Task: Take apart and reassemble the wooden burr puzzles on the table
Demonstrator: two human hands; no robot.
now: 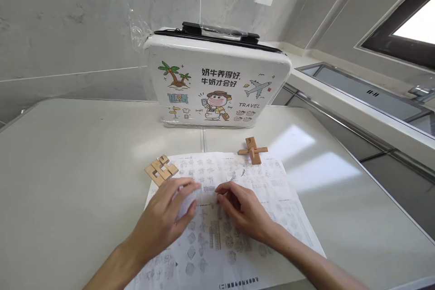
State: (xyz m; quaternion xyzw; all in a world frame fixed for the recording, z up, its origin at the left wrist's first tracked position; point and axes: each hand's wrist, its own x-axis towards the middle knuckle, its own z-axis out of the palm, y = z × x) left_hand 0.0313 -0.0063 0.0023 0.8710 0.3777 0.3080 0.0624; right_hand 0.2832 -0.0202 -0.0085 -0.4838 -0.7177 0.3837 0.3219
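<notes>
My left hand [165, 210] is over the left part of a printed paper sheet [258, 263], its fingers apart and bent, holding nothing. Just beyond its knuckles sits a wooden interlocking puzzle [162, 168] marked 3, flat and with a square gap in it, at the sheet's far left corner. Near the middle of the sheet, my right hand [246, 210] has its fingers curled in and the thumb close to the index finger; nothing shows in it. Farther back, a cross-shaped wooden puzzle [253, 150], also marked with a number, lies on the sheet's far edge.
A white case [217, 50] with cartoon prints and a black handle stands upright at the back, partly in clear plastic wrap. Under everything is a white tabletop [68, 167]. Behind rises a grey tiled wall [84, 18]; a counter with a sink [367, 93] is at right.
</notes>
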